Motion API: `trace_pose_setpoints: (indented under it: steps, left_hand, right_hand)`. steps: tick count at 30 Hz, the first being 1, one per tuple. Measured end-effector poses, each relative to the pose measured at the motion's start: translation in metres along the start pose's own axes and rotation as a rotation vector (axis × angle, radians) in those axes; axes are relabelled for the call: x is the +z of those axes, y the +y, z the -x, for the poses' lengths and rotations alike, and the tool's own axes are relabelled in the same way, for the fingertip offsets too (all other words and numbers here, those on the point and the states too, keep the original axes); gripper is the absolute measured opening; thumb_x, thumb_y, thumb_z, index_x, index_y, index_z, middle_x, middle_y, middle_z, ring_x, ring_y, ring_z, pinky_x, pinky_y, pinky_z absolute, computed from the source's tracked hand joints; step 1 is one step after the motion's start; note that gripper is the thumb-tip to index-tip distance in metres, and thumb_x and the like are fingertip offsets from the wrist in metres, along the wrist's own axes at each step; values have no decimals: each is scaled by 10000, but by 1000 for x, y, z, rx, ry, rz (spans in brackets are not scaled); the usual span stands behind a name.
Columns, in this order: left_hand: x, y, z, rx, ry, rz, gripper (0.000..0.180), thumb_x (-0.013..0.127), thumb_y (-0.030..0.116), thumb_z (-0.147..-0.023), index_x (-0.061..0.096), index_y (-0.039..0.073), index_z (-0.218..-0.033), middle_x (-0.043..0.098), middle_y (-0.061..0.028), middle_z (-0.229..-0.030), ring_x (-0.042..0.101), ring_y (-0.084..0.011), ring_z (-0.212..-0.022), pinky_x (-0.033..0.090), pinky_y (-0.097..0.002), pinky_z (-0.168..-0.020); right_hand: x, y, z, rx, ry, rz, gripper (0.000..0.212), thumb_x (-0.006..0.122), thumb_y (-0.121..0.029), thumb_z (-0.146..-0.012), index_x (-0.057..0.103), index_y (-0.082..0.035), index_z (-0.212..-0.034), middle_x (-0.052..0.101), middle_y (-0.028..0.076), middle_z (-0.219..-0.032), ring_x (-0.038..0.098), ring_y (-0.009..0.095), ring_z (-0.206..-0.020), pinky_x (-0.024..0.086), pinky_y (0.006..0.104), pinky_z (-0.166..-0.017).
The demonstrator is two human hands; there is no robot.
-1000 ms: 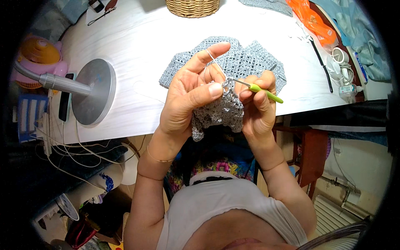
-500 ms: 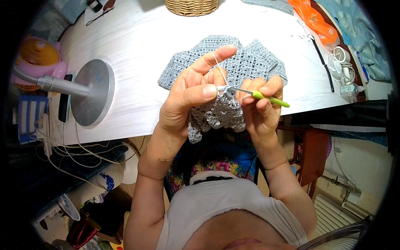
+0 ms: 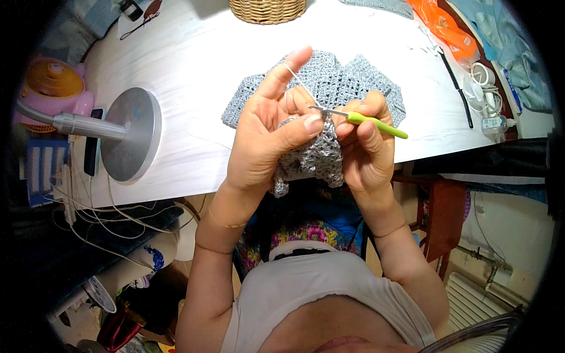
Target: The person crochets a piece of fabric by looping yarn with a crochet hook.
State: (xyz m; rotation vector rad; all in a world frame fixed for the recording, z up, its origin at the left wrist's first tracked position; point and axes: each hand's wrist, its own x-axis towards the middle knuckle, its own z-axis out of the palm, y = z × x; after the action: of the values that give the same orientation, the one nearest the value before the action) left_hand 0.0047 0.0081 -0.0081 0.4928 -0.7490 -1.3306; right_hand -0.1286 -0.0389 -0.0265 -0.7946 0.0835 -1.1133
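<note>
My left hand (image 3: 268, 129) pinches the top edge of a grey crocheted piece (image 3: 312, 154) between thumb and fingers. Its index finger is raised, with a strand of yarn (image 3: 302, 83) running from it down to the work. In my right hand (image 3: 371, 144) is a crochet hook (image 3: 376, 125) with a lime-green handle; its metal tip meets the yarn at the piece's top edge, close to my left thumb. The lower part of the piece hangs past the table's near edge. A larger grey crocheted fabric (image 3: 365, 82) lies flat on the table behind my hands.
A lamp with a round silver base (image 3: 136, 134) stands at left, beside a phone (image 3: 93, 144) and a pink-and-yellow object (image 3: 56, 82). A wicker basket (image 3: 268, 12) is at the far edge. An orange bag (image 3: 441, 26), cables (image 3: 489, 100) and a small bottle (image 3: 497, 123) lie at right.
My left index finger has moved up and left, its yarn with it. The hook has shifted left and slightly up, its tip now showing past the stitches. The held piece has tilted a little.
</note>
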Motion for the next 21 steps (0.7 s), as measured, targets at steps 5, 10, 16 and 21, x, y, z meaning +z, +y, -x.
trace_pose_setpoints:
  steps: [5, 10, 16, 21]
  left_hand:
    - [11, -2, -1, 333, 97, -478, 779, 596, -64, -717, 117, -44, -1331, 531, -32, -727, 553, -77, -695, 465, -175, -635]
    - [10, -8, -4, 962, 51, -1150, 753, 591, -112, -689, 168, -61, -1310, 563, -189, -991, 601, -153, -662, 505, -218, -593]
    - [10, 5, -8, 593, 175, -922, 666, 402, -91, -715, 149, -48, -1329, 540, -98, -856, 553, -114, -745, 461, -209, -632]
    - [29, 63, -32, 650, 8, -824, 624, 353, -90, -701, 180, -106, -1301, 497, -151, -1066, 511, -121, -847, 423, -220, -762]
  right_hand:
    - [8, -5, -4, -290, -86, 475, 192, 628, -31, -756, 492, -17, -891, 583, 110, -839, 591, 159, -753, 490, 231, -679]
    - [12, 4, -12, -655, -169, 949, 228, 610, -43, -765, 470, -50, -945, 566, 187, -1000, 559, 240, -933, 467, 295, -774]
    - [18, 0, -39, -365, 28, 238, 231, 539, -197, -837, 429, -16, -928, 574, 253, -925, 597, 255, -866, 519, 292, -742]
    - [51, -46, -85, 33, -110, -90, 179, 567, -188, -823, 545, -24, -891, 608, 120, -915, 598, 200, -874, 484, 302, -814]
